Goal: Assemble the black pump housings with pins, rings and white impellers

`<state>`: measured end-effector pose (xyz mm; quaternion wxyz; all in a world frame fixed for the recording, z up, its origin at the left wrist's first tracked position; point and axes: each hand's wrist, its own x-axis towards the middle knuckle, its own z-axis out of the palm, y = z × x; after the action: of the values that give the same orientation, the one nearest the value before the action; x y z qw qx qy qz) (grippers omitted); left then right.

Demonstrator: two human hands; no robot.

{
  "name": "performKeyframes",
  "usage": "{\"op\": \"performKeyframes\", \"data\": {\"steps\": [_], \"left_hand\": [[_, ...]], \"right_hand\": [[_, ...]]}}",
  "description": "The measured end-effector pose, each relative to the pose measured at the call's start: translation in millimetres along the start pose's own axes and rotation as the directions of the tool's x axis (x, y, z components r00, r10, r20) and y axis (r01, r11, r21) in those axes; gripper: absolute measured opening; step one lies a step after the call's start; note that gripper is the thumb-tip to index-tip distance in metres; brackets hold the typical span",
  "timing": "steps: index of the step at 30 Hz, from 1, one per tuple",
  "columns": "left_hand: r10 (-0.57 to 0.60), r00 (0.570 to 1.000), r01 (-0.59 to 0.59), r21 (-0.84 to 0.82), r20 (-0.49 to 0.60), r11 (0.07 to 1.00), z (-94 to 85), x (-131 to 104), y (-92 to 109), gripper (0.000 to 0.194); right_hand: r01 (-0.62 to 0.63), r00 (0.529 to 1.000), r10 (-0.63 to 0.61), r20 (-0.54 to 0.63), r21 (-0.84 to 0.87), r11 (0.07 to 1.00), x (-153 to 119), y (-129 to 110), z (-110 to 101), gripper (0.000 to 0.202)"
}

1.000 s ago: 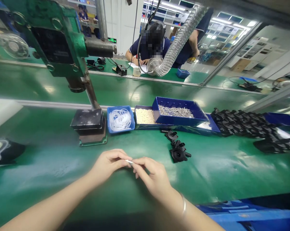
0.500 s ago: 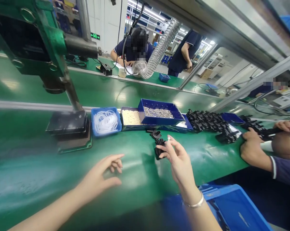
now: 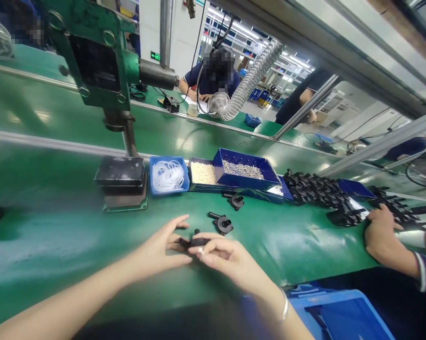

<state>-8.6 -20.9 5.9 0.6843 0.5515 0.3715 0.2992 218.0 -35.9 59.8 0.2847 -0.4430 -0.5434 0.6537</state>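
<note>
My right hand (image 3: 225, 255) is closed around the right side of a black plastic housing (image 3: 198, 242) with pipe stubs, just above the green bench. Between its thumb and forefinger sits a small white piece (image 3: 201, 251), too small to name. My left hand (image 3: 165, 248) reaches to the housing's left end with fingers and thumb spread; whether it touches the housing I cannot tell. Two similar black housings lie behind my hands: a nearer housing (image 3: 222, 224) and a farther housing (image 3: 236, 202), both with a round body and a side pipe.
Along the back stand a blue bin of white rings (image 3: 169, 175), a bin of cream pieces (image 3: 203, 173) and a bin of metal pins (image 3: 244, 170). A green press (image 3: 122, 182) stands left. Black parts (image 3: 313, 189) pile up right, near a co-worker's hand (image 3: 384, 231). A blue crate (image 3: 354, 307) sits below.
My right hand has moved left and nearer me with the black housing and white piece, meeting my left hand. Two housings now show uncovered on the bench. The view has shifted left.
</note>
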Motion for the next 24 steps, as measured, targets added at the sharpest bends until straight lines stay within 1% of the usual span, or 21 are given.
{"op": "performKeyframes", "data": {"steps": [1, 3, 5, 7, 9, 11, 12, 14, 16, 18, 20, 21, 22, 23, 24], "left_hand": [[-0.003, 1.0, 0.002, 0.02, 0.03, 1.0, -2.7, -0.4, 2.1, 0.08], [0.007, 0.995, -0.013, 0.068, 0.096, 0.998, -8.2, -1.3, 5.4, 0.06], [0.01, 0.987, -0.015, 0.034, 0.159, 0.999, -11.8, -1.8, 5.8, 0.046], [-0.031, 0.974, 0.052, -0.091, 0.225, 0.995, -12.4, -1.4, 2.7, 0.045], [-0.076, 0.965, 0.127, -0.194, 0.25, 0.973, -10.8, 0.0, -2.2, 0.049], [-0.101, 0.968, 0.156, -0.233, 0.23, 0.96, -8.7, 1.7, -6.3, 0.049], [-0.108, 0.972, 0.157, -0.238, 0.208, 0.958, -8.0, 2.5, -7.4, 0.049], [-0.118, 0.977, 0.16, -0.249, 0.175, 0.955, -7.8, 3.4, -7.6, 0.046], [-0.123, 0.982, 0.16, -0.28, 0.145, 0.947, -8.9, 3.8, -5.5, 0.045], [-0.122, 0.987, 0.151, -0.323, 0.108, 0.935, -10.5, 4.1, -2.5, 0.047], [-0.117, 0.991, 0.133, -0.359, 0.065, 0.924, -11.7, 4.9, 0.2, 0.049], [-0.113, 0.993, 0.122, -0.372, 0.046, 0.92, -12.0, 5.4, 1.1, 0.05], [-0.106, 0.994, 0.108, -0.382, 0.027, 0.918, -12.0, 5.9, 1.6, 0.05], [-0.094, 0.996, 0.09, -0.388, 0.007, 0.917, -11.9, 6.5, 1.9, 0.05], [-0.079, 0.997, 0.068, -0.392, -0.012, 0.917, -11.5, 7.0, 1.8, 0.05]], "right_hand": [[-0.004, 0.997, 0.005, 0.076, -0.02, 1.0, 4.5, -3.6, 5.5, 0.016], [0.018, 0.988, -0.01, 0.154, -0.053, 0.998, 14.4, -6.6, 13.6, 0.016], [0.063, 0.984, -0.058, 0.166, -0.026, 0.998, 24.2, -4.4, 18.0, 0.016], [0.097, 0.983, -0.105, 0.149, 0.061, 0.993, 32.1, 1.4, 19.1, 0.017], [0.121, 0.985, -0.138, 0.106, 0.158, 0.98, 37.6, 9.1, 17.2, 0.017], [0.146, 0.987, -0.156, 0.03, 0.205, 0.968, 41.6, 17.0, 12.3, 0.016], [0.163, 0.987, -0.161, -0.028, 0.196, 0.967, 43.4, 20.8, 8.7, 0.016], [0.194, 0.97, -0.176, -0.167, 0.096, 0.976, 47.1, 28.0, -0.5, 0.016], [0.205, 0.927, -0.213, -0.309, -0.061, 0.977, 50.9, 34.9, -11.3, 0.017], [0.19, 0.866, -0.252, -0.432, -0.183, 0.965, 54.4, 40.9, -21.8, 0.018], [0.188, 0.81, -0.277, -0.516, -0.219, 0.958, 56.6, 44.3, -28.9, 0.019], [0.196, 0.801, -0.276, -0.531, -0.203, 0.959, 56.9, 44.5, -30.3, 0.018], [0.206, 0.81, -0.265, -0.523, -0.169, 0.964, 56.5, 43.6, -29.9, 0.018], [0.212, 0.837, -0.245, -0.489, -0.123, 0.97, 55.5, 41.8, -27.7, 0.018], [0.206, 0.874, -0.219, -0.434, -0.078, 0.975, 53.8, 39.3, -23.9, 0.019]]}}
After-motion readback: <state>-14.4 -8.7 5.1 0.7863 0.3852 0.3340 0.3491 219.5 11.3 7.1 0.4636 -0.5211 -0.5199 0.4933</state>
